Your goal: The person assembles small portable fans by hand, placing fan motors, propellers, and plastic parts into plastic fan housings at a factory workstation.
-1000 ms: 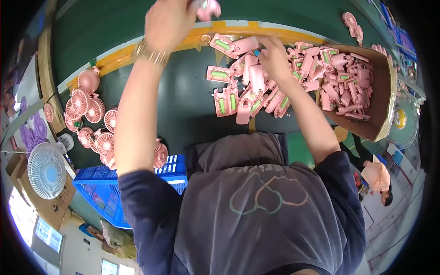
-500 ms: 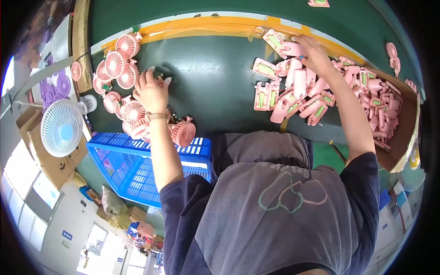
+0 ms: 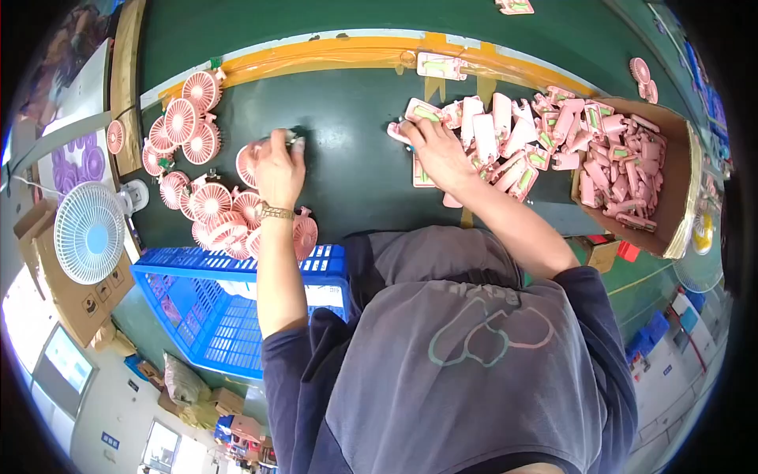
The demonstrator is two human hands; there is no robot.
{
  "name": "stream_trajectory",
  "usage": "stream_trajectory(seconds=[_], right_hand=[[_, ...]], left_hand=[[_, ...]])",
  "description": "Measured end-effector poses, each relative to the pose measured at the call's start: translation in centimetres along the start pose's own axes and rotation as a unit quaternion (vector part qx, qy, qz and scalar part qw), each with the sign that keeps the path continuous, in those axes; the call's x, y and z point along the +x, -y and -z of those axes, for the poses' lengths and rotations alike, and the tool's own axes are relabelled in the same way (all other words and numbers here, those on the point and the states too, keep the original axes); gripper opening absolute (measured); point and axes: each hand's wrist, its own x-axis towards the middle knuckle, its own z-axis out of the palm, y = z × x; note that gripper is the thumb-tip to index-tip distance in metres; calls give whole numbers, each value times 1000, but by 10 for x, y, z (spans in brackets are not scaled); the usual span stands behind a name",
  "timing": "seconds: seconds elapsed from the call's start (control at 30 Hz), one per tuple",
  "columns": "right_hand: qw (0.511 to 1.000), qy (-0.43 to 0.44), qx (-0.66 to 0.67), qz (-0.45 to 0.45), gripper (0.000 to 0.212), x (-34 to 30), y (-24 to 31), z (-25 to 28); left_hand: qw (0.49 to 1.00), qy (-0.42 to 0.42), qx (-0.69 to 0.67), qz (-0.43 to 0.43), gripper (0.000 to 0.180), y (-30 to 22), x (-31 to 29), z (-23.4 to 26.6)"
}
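My left hand (image 3: 278, 175) is closed round a small pink fan head (image 3: 245, 166), lifted over the dark green table, its round grille facing left. Dark bits show past the fingertips. Beside and below that hand lie several more pink fan heads (image 3: 212, 202) in a loose heap. At the left edge of a pile of pink plastic casings (image 3: 485, 136), my right hand (image 3: 439, 156) grips a single pink handle casing (image 3: 397, 133) between thumb and fingers. Its far end is hidden by the hand. Some casings in the pile show green strips inside.
A cardboard box (image 3: 685, 178) full of pink casings stands at the right. A blue plastic basket (image 3: 237, 259) sits below the table's near left edge. A white desk fan (image 3: 91, 233) stands at the left. Yellow tape (image 3: 316, 55) runs along the far side.
My left hand has come away from the heap with a fan head in it. My right hand has moved left and nearer, from the pile's far side, now gripping a casing. The view has shifted slightly.
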Motion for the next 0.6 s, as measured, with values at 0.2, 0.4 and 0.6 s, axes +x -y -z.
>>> stream_trajectory(seconds=[0.2,0.4,0.6], right_hand=[[995,4,72,-75,53,-6,3,8],[987,-54,152,15,46,3,1,0],[977,-33,179,-108,27,22,12,1]], left_hand=[[964,2,-245,99,25,-29,2,19],[898,-26,-426,104,27,-35,-11,17],[791,-20,-591,160,31,-62,-20,37]])
